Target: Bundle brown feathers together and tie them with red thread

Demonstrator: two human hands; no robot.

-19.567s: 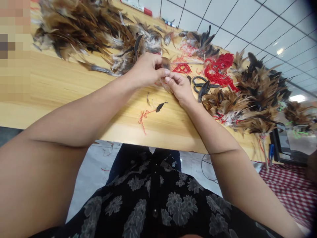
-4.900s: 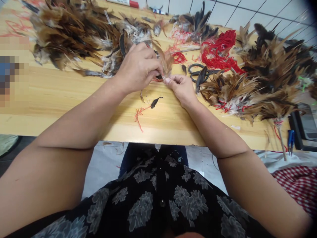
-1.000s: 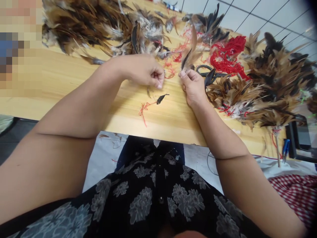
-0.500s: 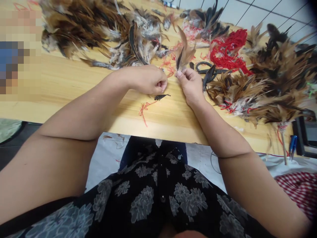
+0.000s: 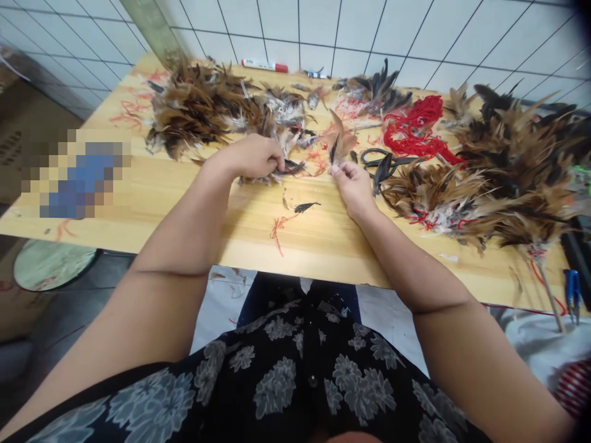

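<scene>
My right hand (image 5: 354, 186) is closed, thumb and fingers pinching the base of a small bunch of brown feathers (image 5: 342, 143) that stands upright. My left hand (image 5: 261, 155) reaches down at the near edge of the left feather pile (image 5: 198, 111), its fingers bent together. At its fingertips lies a dark feather (image 5: 294, 166); whether they grip it is hidden. In front of the hands, a loose black feather (image 5: 307, 207) and a tangle of red thread (image 5: 277, 234) rest on the wooden table (image 5: 332, 246).
Black-handled scissors (image 5: 376, 157) and a hank of red yarn (image 5: 413, 126) lie beyond my right hand. Tied feather bundles (image 5: 443, 197) fill the right side. A red-and-white marker (image 5: 264, 64) lies by the tiled wall. A blurred-out blue item (image 5: 83, 178) is at the left.
My left hand has moved left and away from me, to the feather pile. My right hand keeps its bunch in about the same place. The view has tilted up, showing more wall.
</scene>
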